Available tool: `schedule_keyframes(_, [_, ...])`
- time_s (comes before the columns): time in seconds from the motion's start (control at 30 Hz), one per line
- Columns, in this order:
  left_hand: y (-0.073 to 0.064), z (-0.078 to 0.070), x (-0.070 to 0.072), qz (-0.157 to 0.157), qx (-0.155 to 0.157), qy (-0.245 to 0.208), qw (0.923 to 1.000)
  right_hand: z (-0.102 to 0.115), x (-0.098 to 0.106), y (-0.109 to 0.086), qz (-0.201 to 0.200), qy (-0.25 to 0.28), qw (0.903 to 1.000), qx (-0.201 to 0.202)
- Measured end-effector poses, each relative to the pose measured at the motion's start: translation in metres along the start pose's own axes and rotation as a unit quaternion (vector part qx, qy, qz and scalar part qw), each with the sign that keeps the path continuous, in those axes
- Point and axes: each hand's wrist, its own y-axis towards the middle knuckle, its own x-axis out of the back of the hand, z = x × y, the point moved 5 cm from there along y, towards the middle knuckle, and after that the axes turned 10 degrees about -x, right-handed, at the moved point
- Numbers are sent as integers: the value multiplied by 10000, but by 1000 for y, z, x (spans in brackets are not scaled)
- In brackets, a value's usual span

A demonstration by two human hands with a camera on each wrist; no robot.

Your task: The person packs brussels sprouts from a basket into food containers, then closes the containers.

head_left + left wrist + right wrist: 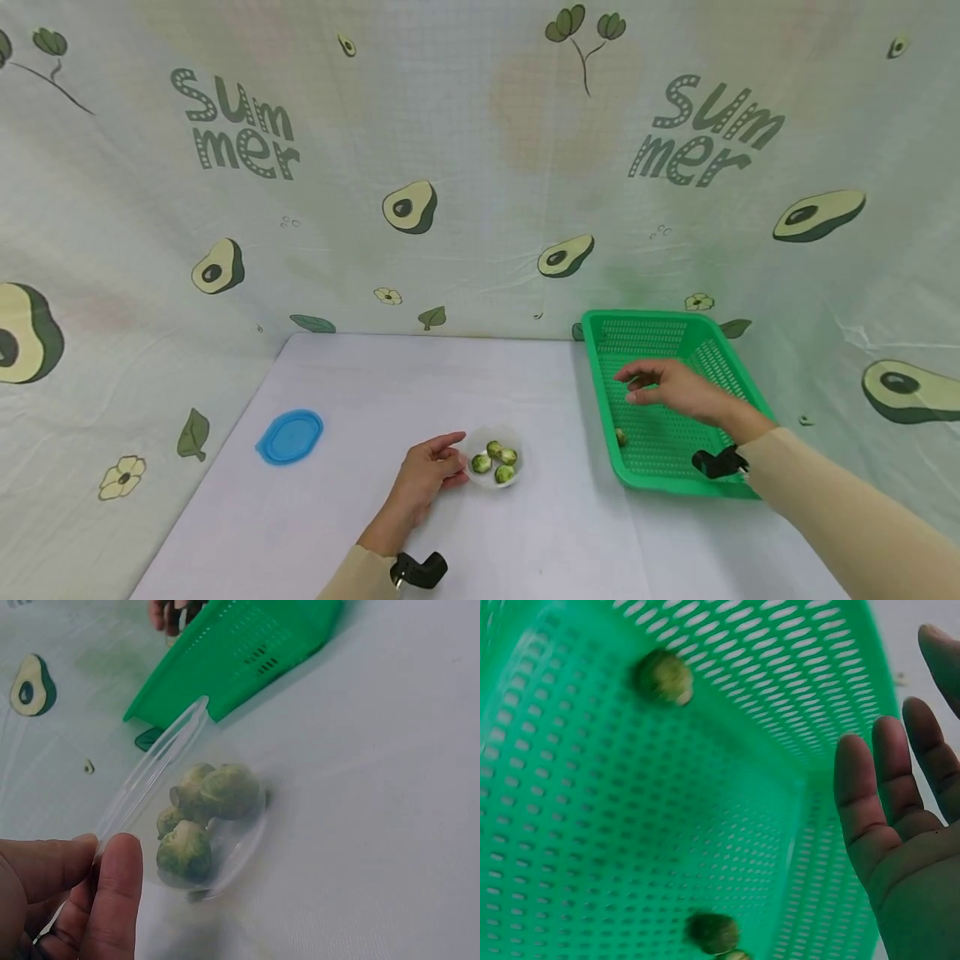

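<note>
Pale cloth backdrop [465, 125] closes off the far side and wraps round left and right; avocado, leaf and flower print, "summer" lettering twice. White-covered table [367, 383] in front. Green mesh basket [667, 483] at its right, rim up against the far cloth, slatted walls.

Person at the near side, beige sleeves [840, 508], both arms reaching in. Right hand [678, 390]: over the basket, fingers apart and relaxed, palm bare. Left hand [423, 479]: mid-table, at the left edge of the bowl, thumb and finger clamped on its rim.

Clear plastic bowl [232, 844] sits on the table, between basket and lid, well apart from both. Blue lid [291, 437] lies flat to the left, tab pointing left.

Black device [420, 571] on each wrist.

Smallest: Brussels sprouts. Four [504, 474] grouped in the bowl. Basket floor has at least three more [664, 677]: one by itself near a wall, two close together, one of those cut off by the view edge.
</note>
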Motion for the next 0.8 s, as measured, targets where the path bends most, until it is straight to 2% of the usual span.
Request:
schedule_keyframes(0.17, [-1,-1,0,19,4,-4,10000,-27,-7,17,447,-364,9983,-125])
schedule_keyframes(0.37, [0,0,1,20,-13,7,10000,-48,-23,30,1055,-381,9934,-232])
schedule_keyframes(0.63, [1,1,0,58,2,51,10000,-64,-36,32,1382,-428,9890,-312])
schedule_keyframes(0.8, [1,0,1,26,-16,74,10000,-70,-37,33,1388,-540,9880,-414])
